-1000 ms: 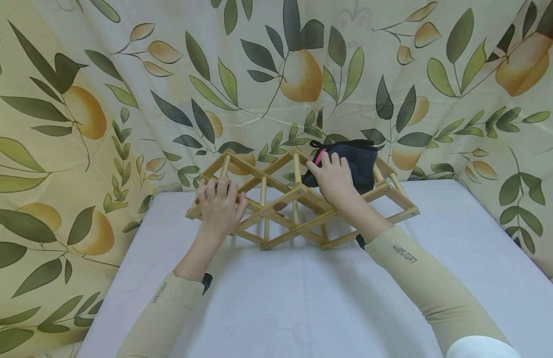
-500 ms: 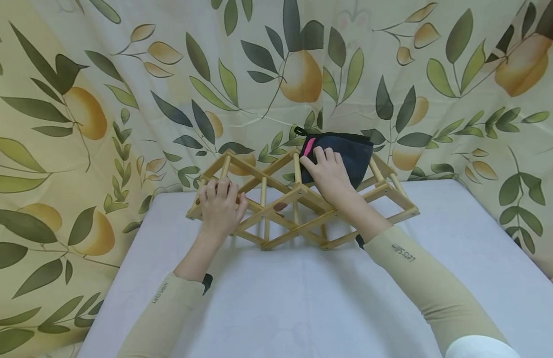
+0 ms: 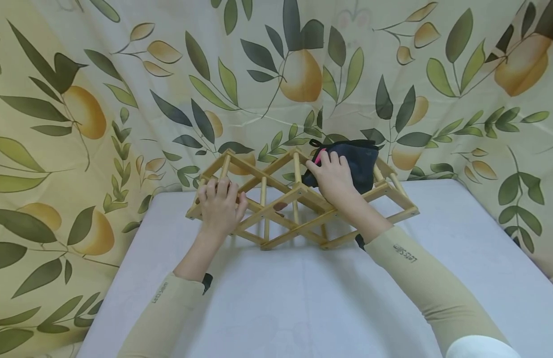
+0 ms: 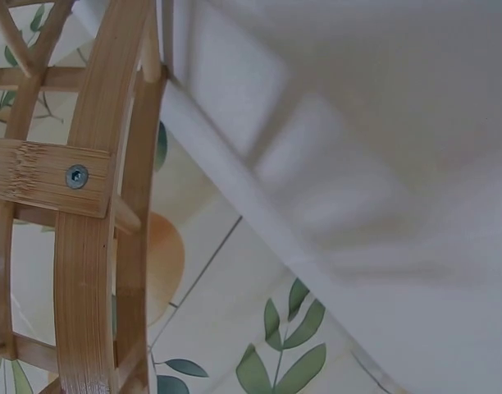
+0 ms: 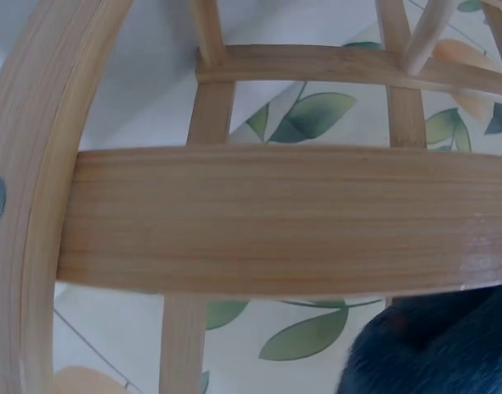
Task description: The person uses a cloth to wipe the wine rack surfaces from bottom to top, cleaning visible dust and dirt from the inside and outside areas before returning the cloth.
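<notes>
A folding wooden wine rack of crossed slats and round dowels stands stretched out on the table. My left hand grips its left end, fingers bent over the top slats. Over the right half, my right hand holds a dark blue cloth with black edging, a hanging loop and a pink tag. The cloth lies against the dowels and slats there. Its fuzzy fabric shows at the lower right of the right wrist view, under a broad slat. Neither hand shows in the wrist views.
A white cloth covers the table. Close behind the rack hangs a curtain printed with leaves and orange fruit. Beige sleeves cover both forearms, with small black wrist pieces beneath.
Half a second ago the blue cloth sat higher and further left; my right hand has drawn it back down and right, about where it was a second ago. The left hand and rack stayed still.
</notes>
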{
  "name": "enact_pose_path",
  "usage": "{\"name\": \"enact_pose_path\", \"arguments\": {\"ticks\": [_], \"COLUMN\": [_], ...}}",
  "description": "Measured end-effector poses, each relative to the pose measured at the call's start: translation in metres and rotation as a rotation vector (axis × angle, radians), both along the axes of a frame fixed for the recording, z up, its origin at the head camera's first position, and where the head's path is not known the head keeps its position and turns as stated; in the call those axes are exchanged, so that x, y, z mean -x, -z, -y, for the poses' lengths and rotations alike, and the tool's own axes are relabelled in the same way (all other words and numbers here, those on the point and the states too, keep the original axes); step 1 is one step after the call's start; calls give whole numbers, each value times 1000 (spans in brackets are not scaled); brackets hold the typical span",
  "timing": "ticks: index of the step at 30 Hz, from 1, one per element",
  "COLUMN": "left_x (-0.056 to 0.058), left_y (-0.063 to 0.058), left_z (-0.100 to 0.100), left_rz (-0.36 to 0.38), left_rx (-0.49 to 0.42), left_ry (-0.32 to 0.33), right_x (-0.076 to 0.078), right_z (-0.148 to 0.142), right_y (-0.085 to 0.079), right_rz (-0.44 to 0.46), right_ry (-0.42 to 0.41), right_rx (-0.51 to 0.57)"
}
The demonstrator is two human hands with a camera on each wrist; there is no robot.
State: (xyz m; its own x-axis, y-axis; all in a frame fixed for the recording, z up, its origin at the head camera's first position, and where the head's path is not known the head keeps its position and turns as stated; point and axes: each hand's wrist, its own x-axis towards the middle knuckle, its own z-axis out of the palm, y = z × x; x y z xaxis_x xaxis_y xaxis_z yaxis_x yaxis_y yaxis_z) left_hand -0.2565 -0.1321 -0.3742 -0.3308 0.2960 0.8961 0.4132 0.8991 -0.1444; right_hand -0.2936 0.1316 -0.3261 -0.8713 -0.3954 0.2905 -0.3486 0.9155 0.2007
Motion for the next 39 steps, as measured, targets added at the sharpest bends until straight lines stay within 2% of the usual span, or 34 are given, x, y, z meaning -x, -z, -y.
{"name": "enact_pose_path", "arguments": {"ticks": [3, 10, 15, 18, 23, 28, 34, 39], "left_x": [-1, -2, -3, -4, -5, -7, -10, -14], "left_y": [0, 0, -1, -1, -3, -5, -10, -14], "left_z": [-1, -3, -3, -2, -2, 1, 6, 11], "left_rz": [24, 64, 80, 89, 99, 122, 174, 222], "left_rx": [8, 32, 39, 44, 58, 79, 125, 170], "left_ry": [-10, -29, -37, -34, -34, -26, -19, -9], "right_x": [0, -2, -5, -11, -29, -47, -67, -82], "right_z": [-1, -2, -4, -4, -2, 2, 6, 10], "right_y": [2, 1, -7, -15, -25, -29, -29, -19], "right_rz": [-91, -293, -400, -446, -488, -523, -552, -584], "right_ry": [-28, -85, -122, -163, -239, -319, -432, -535], "right_rx": [64, 305, 487, 550, 560, 518, 453, 377]}}
